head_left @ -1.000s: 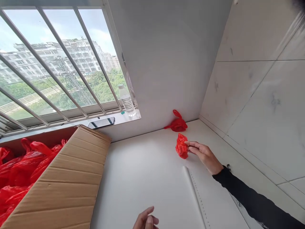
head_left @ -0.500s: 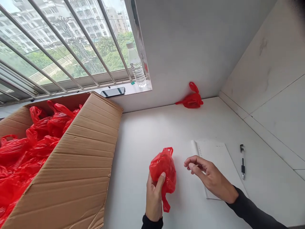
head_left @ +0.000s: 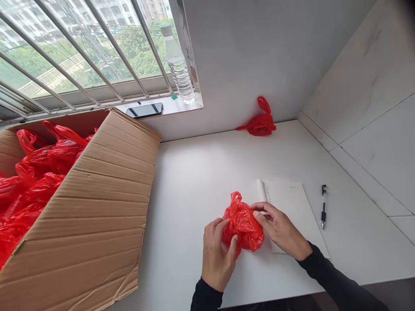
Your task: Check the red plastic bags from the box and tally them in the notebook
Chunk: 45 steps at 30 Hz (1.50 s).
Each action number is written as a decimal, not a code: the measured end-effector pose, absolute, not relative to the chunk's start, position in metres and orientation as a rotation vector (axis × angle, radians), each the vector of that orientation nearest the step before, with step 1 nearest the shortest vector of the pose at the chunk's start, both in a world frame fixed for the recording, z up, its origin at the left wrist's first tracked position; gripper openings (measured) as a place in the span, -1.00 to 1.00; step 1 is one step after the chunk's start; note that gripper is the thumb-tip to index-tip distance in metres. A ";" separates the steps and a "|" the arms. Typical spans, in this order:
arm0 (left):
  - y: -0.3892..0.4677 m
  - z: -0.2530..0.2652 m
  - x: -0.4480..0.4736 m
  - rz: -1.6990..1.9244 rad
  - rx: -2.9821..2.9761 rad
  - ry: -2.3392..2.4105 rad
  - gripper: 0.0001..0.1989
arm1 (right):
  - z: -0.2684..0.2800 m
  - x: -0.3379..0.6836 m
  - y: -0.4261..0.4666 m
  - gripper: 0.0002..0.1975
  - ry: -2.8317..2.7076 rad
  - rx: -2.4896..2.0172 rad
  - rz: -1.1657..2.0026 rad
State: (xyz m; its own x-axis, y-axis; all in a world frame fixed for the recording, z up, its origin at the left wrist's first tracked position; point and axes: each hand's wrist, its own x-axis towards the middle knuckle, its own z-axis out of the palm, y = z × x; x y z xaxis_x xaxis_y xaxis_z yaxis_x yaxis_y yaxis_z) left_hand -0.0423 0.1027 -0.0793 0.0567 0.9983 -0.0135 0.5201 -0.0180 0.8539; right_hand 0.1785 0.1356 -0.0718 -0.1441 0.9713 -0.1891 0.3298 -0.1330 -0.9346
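A crumpled red plastic bag (head_left: pixel 244 226) is between my two hands over the white table, its looped handle pointing away from me. My left hand (head_left: pixel 217 250) grips its left side, with the thumb low and the fingers above. On the upper right edge, my right hand (head_left: pixel 279 224) pinches the plastic between thumb and fingers. What the bag contains is hidden. Partly beneath my right hand lies an open notepad (head_left: pixel 295 203) with small handwritten marks.
A cardboard box (head_left: pixel 94 203) full of knotted red bags (head_left: pixel 48 160) stands at left. Another red bag (head_left: pixel 261 124) rests against the back wall. A pen (head_left: pixel 323 207) lies right of the notepad. The windowsill holds a water bottle (head_left: pixel 180 71) and a phone (head_left: pixel 144 110).
The bag has moved right and turned in my left hand. My right hand, empty and apart before, now holds its right edge. The camera view has shifted slightly.
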 end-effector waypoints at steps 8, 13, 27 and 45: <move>0.106 -0.077 -0.038 0.921 1.548 1.518 -0.81 | -0.065 0.167 0.131 -0.90 -1.839 -1.448 1.025; 0.103 -0.073 -0.059 0.980 1.402 1.646 -0.78 | -0.069 0.188 0.132 -0.84 -1.754 -1.591 0.941; 0.110 -0.073 -0.058 1.075 1.839 1.624 -0.90 | -0.064 0.179 0.137 -0.87 -1.854 -1.512 0.867; 0.106 -0.056 -0.077 1.349 1.329 1.785 -0.88 | -0.052 0.191 0.133 -0.81 -1.418 -1.676 0.939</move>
